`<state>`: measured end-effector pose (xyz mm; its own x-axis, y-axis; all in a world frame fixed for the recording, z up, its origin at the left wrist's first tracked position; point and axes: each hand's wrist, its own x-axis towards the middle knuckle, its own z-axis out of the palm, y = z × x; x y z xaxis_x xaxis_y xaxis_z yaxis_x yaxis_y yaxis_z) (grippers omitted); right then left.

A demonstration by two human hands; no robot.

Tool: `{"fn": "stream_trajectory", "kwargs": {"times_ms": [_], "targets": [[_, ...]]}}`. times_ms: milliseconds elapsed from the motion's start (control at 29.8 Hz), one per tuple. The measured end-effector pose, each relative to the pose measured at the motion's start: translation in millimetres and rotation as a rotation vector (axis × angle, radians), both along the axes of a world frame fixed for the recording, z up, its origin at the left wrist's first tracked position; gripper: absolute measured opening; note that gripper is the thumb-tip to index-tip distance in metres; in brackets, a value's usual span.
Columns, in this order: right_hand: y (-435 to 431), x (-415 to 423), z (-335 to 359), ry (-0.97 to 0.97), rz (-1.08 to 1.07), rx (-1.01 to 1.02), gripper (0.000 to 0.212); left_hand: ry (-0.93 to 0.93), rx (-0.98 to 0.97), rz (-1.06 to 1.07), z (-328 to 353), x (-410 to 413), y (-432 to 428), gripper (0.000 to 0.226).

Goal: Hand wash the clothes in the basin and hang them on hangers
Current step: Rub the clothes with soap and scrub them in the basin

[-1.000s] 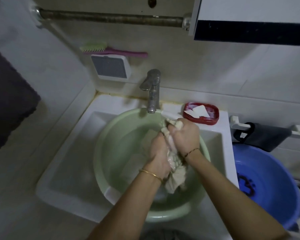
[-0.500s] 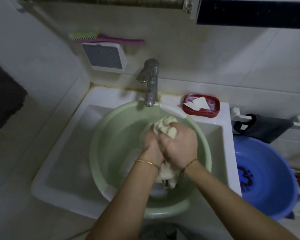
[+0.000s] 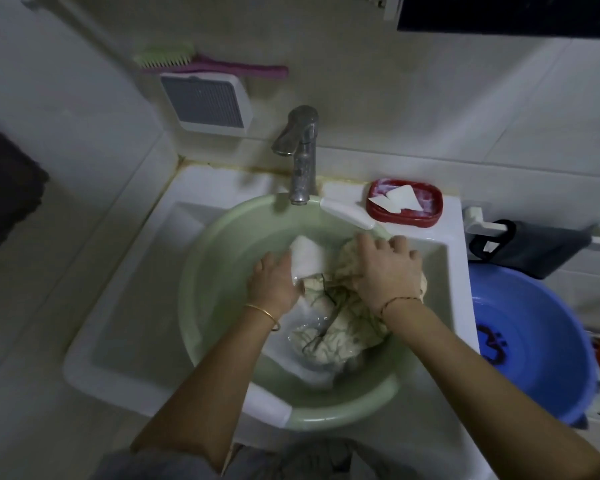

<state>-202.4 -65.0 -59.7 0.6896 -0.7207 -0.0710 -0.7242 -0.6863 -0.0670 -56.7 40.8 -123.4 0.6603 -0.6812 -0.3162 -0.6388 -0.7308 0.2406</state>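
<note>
Basin: your round pale-green plastic basin [image 3: 201, 299], smooth-walled with a white rim grip, sits inside the white square ceramic sink [image 3: 125, 271] and holds shallow water.
Garment: the crumpled cream cloth with dark thread-like markings [image 3: 329, 330] lies wet and wrinkled in the basin, bunched toward its right side.
Left hand: your left hand [image 3: 274, 282], gold bangle at the wrist, reaches down into the water beside a white fabric fold [image 3: 307, 256]; its fingers are hidden, so you cannot tell its grip.
Right hand: your right hand [image 3: 385, 271] grasps the top of the cream cloth, fingers curled into it.
Faucet: a dull metal tap [image 3: 300, 154] hangs over the basin's far rim.
Soap dish: the red oval plastic dish [image 3: 404, 202] holds white soap slivers.
Side tub: a blue round plastic tub [image 3: 534, 341] stands right of the sink.
Wall: a green-bristled brush with pink handle [image 3: 208, 64] lies atop a white square grille [image 3: 205, 102].
</note>
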Motion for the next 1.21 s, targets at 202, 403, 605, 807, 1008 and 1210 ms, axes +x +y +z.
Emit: {"fn": "stream_trajectory", "kwargs": {"times_ms": [202, 403, 605, 807, 1008, 1210], "targets": [[26, 1, -39, 0.419, 0.267, 0.281, 0.079, 0.201, 0.073, -0.062, -19, 5, 5, 0.071], [40, 9, -76, 0.698, 0.408, -0.006, 0.083, 0.140, -0.179, -0.085, 28, 37, 17, 0.030], [27, 25, -58, 0.741, 0.387, 0.128, 0.064, 0.229, -0.471, -0.103, 106, 32, 25, 0.017], [2, 24, -37, -0.051, 0.104, 0.555, 0.048, 0.605, -0.660, -0.115, 152, 22, 31, 0.018], [-5, 12, -6, -0.557, 0.070, 1.155, 0.051, 1.127, -1.011, -0.002, 158, 2, 22, 0.015], [-8, -4, 14, -0.930, -0.223, 1.554, 0.019, 1.136, -1.035, 0.225, 135, 6, 27, 0.029]]}}
